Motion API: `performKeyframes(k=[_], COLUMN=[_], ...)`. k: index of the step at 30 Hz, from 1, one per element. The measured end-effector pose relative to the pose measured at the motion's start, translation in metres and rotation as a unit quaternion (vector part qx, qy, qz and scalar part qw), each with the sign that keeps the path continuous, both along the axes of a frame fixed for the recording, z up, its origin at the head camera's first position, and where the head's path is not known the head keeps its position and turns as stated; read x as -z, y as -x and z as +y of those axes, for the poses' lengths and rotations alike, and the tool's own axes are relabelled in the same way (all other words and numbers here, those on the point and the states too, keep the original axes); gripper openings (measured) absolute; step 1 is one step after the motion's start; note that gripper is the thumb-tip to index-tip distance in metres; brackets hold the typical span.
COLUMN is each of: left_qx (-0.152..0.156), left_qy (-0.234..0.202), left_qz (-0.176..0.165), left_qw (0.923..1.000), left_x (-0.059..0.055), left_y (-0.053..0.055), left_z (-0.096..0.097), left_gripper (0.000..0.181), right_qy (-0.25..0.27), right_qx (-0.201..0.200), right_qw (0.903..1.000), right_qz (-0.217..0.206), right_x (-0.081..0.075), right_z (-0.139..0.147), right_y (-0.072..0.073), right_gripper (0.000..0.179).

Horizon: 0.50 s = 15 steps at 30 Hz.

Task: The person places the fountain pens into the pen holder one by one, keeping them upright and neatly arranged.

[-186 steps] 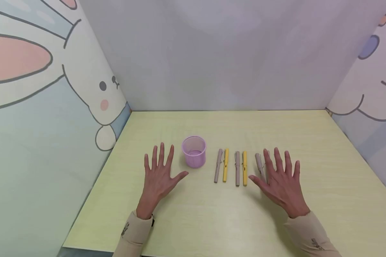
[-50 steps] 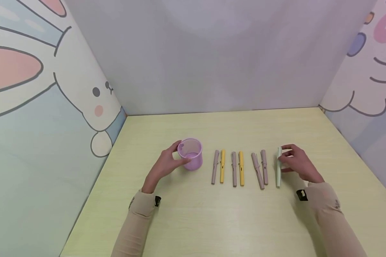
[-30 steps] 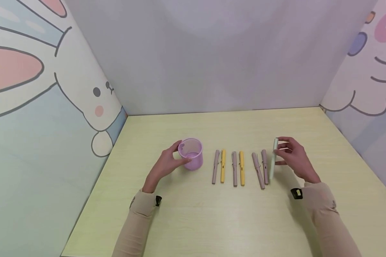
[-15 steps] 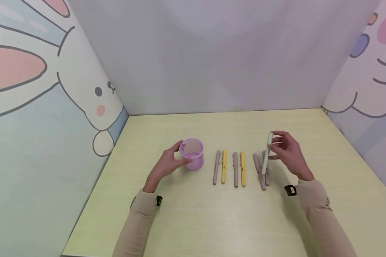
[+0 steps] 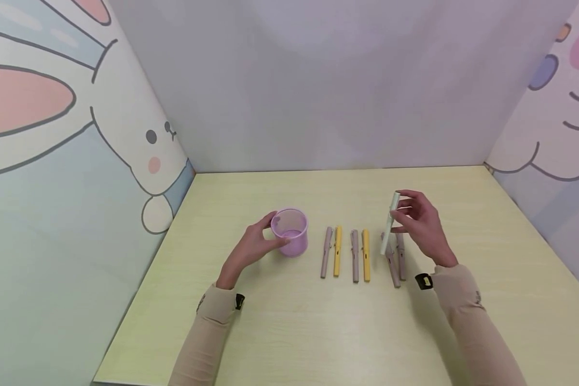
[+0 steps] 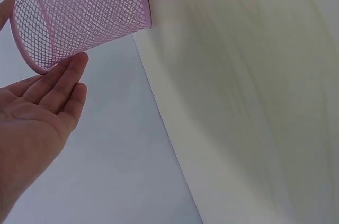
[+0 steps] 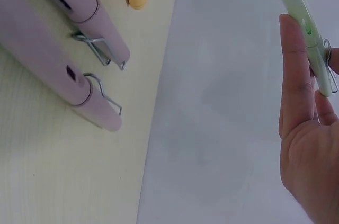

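A pink mesh pen holder (image 5: pixel 296 247) stands upright on the table, and my left hand (image 5: pixel 252 249) grips it by the rim, thumb at the near side and fingers behind. In the left wrist view, fingertips touch the mesh just under the rim of the pen holder (image 6: pixel 95 17). My right hand (image 5: pixel 424 228) pinches a pale green clip pen (image 5: pixel 387 238) between thumb and fingers. That pen is raised and tilted, over two lilac pens (image 5: pixel 402 262) lying on the table. In the right wrist view its metal clip shows beside the fingers on the green pen (image 7: pixel 296 9).
Left of the raised pen lie two pairs, each a lilac pen (image 5: pixel 355 257) beside a yellow pen (image 5: pixel 366 256). All rest on the pale wood table (image 5: pixel 289 332). A grey wall (image 5: pixel 338 86) closes the back, with cartoon panels (image 5: pixel 67 214) at the sides.
My right hand has picked up the green pen from the right end of the row and carried it up and left. My left hand, first spread flat, took hold of the pen holder and stays there.
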<state>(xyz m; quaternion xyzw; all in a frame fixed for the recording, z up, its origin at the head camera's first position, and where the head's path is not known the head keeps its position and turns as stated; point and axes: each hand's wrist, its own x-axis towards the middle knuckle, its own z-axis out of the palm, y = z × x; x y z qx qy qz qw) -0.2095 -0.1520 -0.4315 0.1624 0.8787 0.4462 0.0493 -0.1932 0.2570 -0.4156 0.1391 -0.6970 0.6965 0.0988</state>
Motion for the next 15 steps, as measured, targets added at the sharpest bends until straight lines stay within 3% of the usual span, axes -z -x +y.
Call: performKeyframes(k=[15], left_qx=[-0.002], left_qy=[-0.003], left_qz=[-0.002], left_qw=[1.0], left_x=[-0.001], left_y=[-0.003], left_z=[-0.001], left_gripper=[0.084], right_qy=[0.038], right_qx=[-0.013], right_qw=[0.999], right_qz=[0.02], right_x=[-0.004], right_z=[-0.032], right_y=[0.013], right_gripper=[0.048])
